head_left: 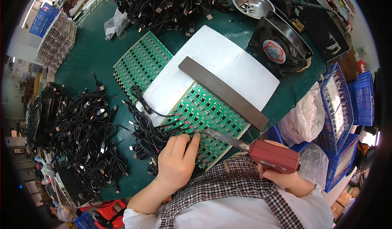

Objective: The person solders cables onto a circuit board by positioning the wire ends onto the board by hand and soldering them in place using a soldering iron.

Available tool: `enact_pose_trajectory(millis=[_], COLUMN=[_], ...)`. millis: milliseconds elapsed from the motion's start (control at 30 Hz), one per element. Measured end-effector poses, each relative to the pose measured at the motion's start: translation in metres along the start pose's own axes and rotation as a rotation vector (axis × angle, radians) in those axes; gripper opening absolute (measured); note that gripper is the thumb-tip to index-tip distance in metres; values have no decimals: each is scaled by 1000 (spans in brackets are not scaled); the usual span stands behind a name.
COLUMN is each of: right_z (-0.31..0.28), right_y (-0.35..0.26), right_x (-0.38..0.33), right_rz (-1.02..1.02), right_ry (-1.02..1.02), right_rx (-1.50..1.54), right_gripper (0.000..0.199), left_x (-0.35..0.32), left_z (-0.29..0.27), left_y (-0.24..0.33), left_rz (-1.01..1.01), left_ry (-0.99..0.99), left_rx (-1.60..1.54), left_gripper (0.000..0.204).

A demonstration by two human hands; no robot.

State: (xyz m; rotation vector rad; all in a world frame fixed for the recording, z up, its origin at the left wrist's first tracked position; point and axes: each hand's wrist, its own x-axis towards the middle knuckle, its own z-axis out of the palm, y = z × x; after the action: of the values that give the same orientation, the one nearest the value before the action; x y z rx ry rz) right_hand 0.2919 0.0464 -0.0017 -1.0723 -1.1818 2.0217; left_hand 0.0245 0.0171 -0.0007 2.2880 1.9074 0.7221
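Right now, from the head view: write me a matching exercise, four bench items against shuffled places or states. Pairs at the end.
Things
1. Maroon boxy hand tool with a metal rod
2. Long dark-brown flat bar
3. Round silver metal bowl
4. Black square-framed fan

Places or states
A. Holding small loose parts
B. Bearing a red-and-white label
C. In the right hand
D. Lying along the edge of a green circuit panel

Pairs: 1-C, 2-D, 3-A, 4-B

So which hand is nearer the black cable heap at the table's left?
Left. The left hand is right of the cable heap, at the green board; the right hand, holding the red tool, is farther right.
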Motion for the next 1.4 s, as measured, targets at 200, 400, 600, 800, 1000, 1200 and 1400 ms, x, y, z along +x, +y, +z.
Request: enact_pose_trajectory(millis=[200,400,600,800,1000,1200,1400], right_z=[0,-1,-1,-1,-4,-3,-2], right_y=[-1,-5,2,-1,1,1,2], right_x=[-1,4,-2,-5,-8,-9,-11], right_rz=[-7,-188,-147,-36,-28,-21,-48], right_ry=[-1,-65,8,55,-8,-14,-8], right_rx=[-76,-374,-267,-97,37,51,-28], right_gripper=[72,71,72,74,74,74,71], left_x=[-1,-1,-1,-3,1,0,-1], left_z=[1,1,0,2,0,2,5], left_y=[-1,1,0,-3,4,9,9], left_rz=[6,9,8,79,32,13,15], left_ry=[1,-9,-21,-37,3,-24,-4], left_rx=[6,25,34,121,49,25,34], left_gripper=[31,31,31,34,28,26,26])
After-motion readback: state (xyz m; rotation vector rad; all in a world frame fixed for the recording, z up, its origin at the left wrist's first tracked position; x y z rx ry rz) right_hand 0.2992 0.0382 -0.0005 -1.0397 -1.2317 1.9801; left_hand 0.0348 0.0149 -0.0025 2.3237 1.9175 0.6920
